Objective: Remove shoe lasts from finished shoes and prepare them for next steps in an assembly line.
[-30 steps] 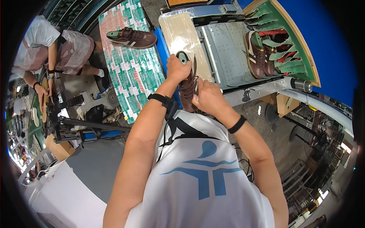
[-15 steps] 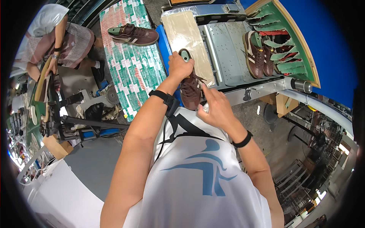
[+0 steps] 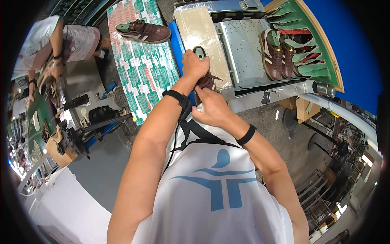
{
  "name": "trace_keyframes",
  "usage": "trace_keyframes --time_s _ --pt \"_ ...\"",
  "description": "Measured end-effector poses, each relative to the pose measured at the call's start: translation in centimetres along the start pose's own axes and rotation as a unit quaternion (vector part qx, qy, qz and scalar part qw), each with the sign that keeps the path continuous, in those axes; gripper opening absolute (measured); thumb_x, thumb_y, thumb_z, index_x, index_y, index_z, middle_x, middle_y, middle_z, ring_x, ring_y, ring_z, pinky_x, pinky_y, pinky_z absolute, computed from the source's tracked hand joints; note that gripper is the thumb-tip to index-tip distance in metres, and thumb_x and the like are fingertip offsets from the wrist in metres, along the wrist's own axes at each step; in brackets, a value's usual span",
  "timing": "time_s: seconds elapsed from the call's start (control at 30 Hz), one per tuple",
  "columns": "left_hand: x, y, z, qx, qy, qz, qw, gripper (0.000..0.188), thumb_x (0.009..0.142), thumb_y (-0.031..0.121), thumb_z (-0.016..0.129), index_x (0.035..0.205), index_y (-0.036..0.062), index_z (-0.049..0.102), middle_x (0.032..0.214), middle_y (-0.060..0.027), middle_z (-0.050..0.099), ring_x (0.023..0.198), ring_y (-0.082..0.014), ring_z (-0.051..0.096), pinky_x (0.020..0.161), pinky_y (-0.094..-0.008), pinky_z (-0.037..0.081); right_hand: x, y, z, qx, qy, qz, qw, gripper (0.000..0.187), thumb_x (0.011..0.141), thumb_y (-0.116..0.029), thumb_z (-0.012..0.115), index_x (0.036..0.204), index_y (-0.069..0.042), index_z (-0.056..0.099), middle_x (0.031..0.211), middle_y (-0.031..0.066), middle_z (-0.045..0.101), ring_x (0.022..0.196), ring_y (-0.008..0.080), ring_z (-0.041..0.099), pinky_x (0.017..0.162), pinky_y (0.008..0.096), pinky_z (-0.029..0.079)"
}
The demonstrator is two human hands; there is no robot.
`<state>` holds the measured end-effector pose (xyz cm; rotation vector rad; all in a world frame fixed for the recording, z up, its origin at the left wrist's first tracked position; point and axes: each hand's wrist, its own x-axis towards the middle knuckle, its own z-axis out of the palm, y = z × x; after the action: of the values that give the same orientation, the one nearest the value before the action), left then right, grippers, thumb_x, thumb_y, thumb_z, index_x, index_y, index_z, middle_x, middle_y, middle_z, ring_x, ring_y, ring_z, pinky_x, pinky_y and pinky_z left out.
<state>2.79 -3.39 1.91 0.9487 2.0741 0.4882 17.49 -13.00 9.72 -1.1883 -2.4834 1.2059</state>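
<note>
A brown lace-up sneaker (image 3: 208,82) with a green insole lies between my hands, its toe toward me. My left hand (image 3: 195,66) is closed around its collar near the heel. Across the front part lies my right hand (image 3: 214,109), index finger stretched onto the upper and thumb held apart; it covers much of the toe. A loose lace end sticks out to the right of the shoe. The heel rests over a tan-covered board (image 3: 199,28), just ahead of my left hand.
Another brown sneaker (image 3: 144,31) sits on a green-and-white taped board (image 3: 142,73) at left. Two sneakers (image 3: 273,57) stand on a grey conveyor (image 3: 248,53) before a green-strip curtain (image 3: 302,61). A co-worker (image 3: 53,53) handles something at far left.
My right hand has moved left and inward, from beside the shoe onto its front. My left hand keeps its hold. At far left, the co-worker's arms have shifted.
</note>
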Motion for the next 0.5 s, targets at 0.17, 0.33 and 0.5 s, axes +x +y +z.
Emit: trace_keyframes --time_s 0.17,0.33,0.5 --pt "0.1 -0.2 -0.1 0.005 0.006 0.005 1.0 0.087 0.09 0.041 0.075 0.149 -0.0123 0.043 0.15 -0.0338 0.05 0.139 -0.0508 0.054 0.113 -0.0552 0.052 -4.5 1.1 -4.0 -0.005 -0.041 -0.023 0.999 0.076 0.084 -0.026 0.074 0.149 0.01 0.056 0.108 0.0258 0.066 0.102 0.0452 0.067 0.091 0.0519 0.055" --pt "0.1 -0.3 -0.3 0.0 -0.01 0.011 1.0 0.087 0.09 0.042 0.075 0.15 -0.0129 0.042 0.15 -0.0345 0.05 0.138 -0.0512 0.054 0.114 -0.0549 0.051 -2.9 1.4 -4.5 -0.082 0.001 -0.039 0.996 0.076 0.085 -0.029 0.074 0.146 0.012 0.058 0.104 0.0246 0.066 0.097 0.042 0.068 0.089 0.0502 0.054" --pt "0.3 -0.4 0.1 -0.001 -0.004 0.016 1.0 0.088 0.09 0.042 0.075 0.151 -0.0126 0.041 0.15 -0.0345 0.05 0.139 -0.0514 0.054 0.114 -0.0551 0.051 -2.5 2.8 -3.4 -0.144 0.027 -0.071 0.987 0.076 0.083 -0.027 0.075 0.143 0.016 0.059 0.1 0.024 0.067 0.093 0.04 0.067 0.085 0.0486 0.054"
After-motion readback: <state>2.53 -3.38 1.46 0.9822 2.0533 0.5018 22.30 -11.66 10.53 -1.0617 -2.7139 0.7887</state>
